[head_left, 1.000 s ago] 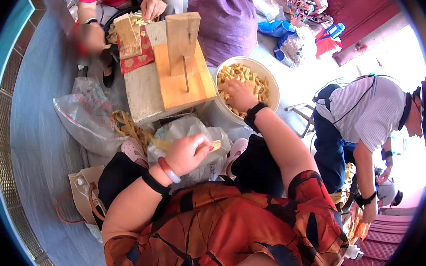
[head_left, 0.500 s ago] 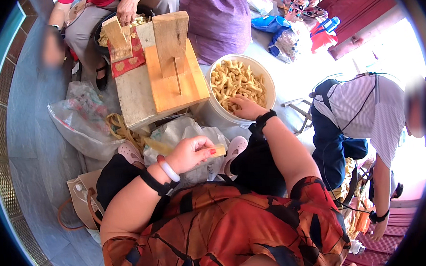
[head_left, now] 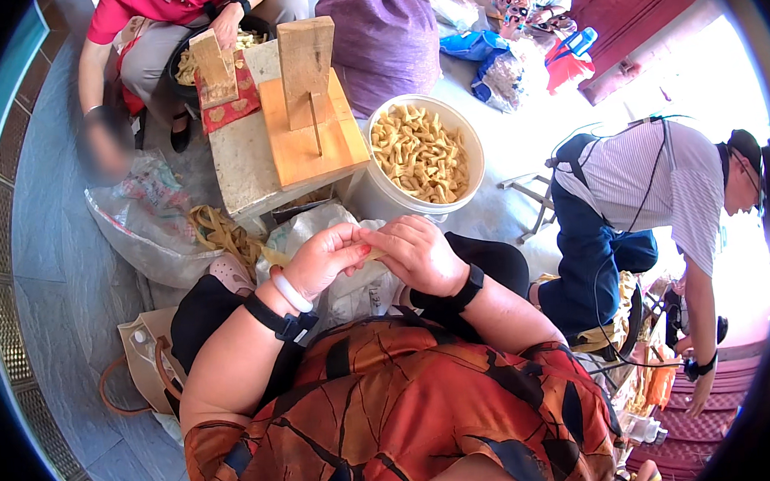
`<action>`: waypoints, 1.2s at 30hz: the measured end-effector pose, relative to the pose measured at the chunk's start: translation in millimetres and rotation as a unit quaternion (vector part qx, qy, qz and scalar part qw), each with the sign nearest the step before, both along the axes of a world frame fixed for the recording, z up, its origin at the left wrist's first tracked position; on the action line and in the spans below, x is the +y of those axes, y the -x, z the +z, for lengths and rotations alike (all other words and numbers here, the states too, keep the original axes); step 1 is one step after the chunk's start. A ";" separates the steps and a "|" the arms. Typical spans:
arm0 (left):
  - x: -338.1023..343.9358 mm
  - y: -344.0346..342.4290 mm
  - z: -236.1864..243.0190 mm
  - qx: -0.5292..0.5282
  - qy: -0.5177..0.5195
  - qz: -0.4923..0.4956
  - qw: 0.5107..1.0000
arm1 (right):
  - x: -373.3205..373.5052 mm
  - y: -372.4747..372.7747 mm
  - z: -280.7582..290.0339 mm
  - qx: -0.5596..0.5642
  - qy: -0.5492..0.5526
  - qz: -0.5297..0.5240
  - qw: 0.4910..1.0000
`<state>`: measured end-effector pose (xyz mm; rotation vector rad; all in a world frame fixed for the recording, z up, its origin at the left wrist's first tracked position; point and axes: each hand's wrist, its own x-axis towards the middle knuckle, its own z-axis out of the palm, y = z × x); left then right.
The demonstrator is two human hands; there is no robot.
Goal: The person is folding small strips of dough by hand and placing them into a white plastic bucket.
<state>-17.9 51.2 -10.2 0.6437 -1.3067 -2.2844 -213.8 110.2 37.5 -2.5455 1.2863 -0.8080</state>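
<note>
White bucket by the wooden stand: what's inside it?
Inside the white bucket is a heap of small, pale yellow twisted pieces. Only the top ones show. They cover whatever lies deeper, and the bottom can't be seen.

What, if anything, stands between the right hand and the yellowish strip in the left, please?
Nothing visible does: the right hand partly covers the yellowish strip pinched by the left hand, and the white bucket stands beyond both.
</note>
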 end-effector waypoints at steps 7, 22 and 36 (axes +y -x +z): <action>7.9 -23.2 -4.7 0.016 0.054 -0.006 0.998 | 1.9 -10.4 3.8 0.045 0.049 0.042 0.997; 11.5 -33.5 -1.3 -0.113 0.310 0.043 0.943 | 7.1 -24.9 -8.5 -0.143 -0.230 0.002 0.963; 9.0 -30.2 -1.1 -0.013 -0.013 -0.031 0.999 | 13.4 -20.5 3.2 0.042 0.089 0.023 0.995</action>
